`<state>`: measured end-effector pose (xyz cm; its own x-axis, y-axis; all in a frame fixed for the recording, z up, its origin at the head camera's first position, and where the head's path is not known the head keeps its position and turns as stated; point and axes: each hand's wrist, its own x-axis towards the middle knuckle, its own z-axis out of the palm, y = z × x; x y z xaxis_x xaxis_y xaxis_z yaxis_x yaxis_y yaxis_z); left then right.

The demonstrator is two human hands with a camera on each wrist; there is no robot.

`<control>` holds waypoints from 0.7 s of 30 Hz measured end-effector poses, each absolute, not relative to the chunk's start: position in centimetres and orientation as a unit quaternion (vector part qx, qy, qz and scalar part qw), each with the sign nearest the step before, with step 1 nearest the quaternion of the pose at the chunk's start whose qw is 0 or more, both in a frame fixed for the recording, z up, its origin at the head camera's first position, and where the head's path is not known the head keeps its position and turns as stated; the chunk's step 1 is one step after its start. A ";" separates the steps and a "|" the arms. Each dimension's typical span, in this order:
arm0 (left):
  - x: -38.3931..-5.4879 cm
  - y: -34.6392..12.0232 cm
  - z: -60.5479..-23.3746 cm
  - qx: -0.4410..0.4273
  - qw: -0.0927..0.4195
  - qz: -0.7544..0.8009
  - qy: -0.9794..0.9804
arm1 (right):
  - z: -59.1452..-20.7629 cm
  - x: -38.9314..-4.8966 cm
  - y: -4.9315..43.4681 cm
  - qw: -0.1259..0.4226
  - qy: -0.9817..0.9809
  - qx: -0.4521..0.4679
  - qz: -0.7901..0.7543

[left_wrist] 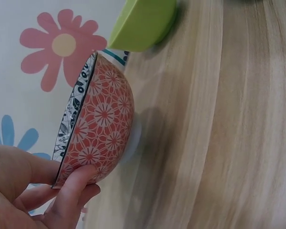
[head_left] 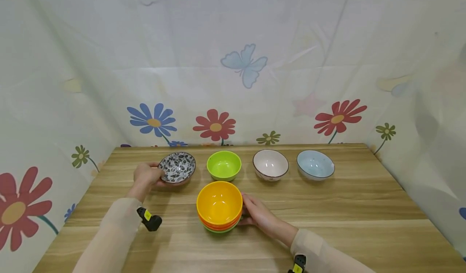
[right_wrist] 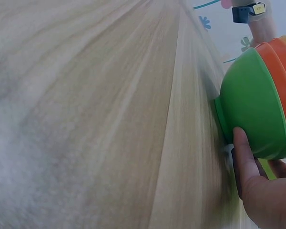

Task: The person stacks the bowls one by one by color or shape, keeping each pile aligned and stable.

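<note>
My left hand [head_left: 145, 175] pinches the rim of a patterned bowl [head_left: 178, 168] at the left of the row. In the left wrist view this bowl [left_wrist: 102, 117] shows a red flowered outside and a black-and-white inside, with the thumb and fingers on either side of its rim. Nearer the front stands a stack of bowls [head_left: 219, 204], yellow on top, then orange, with green at the bottom. My right hand [head_left: 260, 214] grips the stack's right side. In the right wrist view a fingertip lies against the green bottom bowl [right_wrist: 252, 105] near its foot; the other fingers are partly hidden.
Along the back of the wooden table [head_left: 349, 220], to the right of the patterned bowl, stand a lime green bowl [head_left: 223, 166], a pinkish-white bowl [head_left: 270, 165] and a pale blue bowl [head_left: 315, 165]. A flowered curtain [head_left: 291, 83] hangs behind the table's back edge.
</note>
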<state>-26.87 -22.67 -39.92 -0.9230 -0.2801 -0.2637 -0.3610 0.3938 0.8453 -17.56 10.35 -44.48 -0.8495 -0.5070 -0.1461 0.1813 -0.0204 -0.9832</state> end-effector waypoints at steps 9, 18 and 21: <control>-26.9 -22.6 -38.5 -0.157 0.042 0.480 0.862 | -44.5 -17.6 10.4 0.248 0.657 -0.131 -0.700; -26.0 -21.7 -36.1 -0.093 0.045 0.482 0.870 | -44.4 -17.6 10.3 0.247 0.654 -0.124 -0.705; -25.7 -21.3 -35.3 -0.070 0.047 0.469 0.879 | -44.4 -17.6 10.3 0.248 0.652 -0.122 -0.707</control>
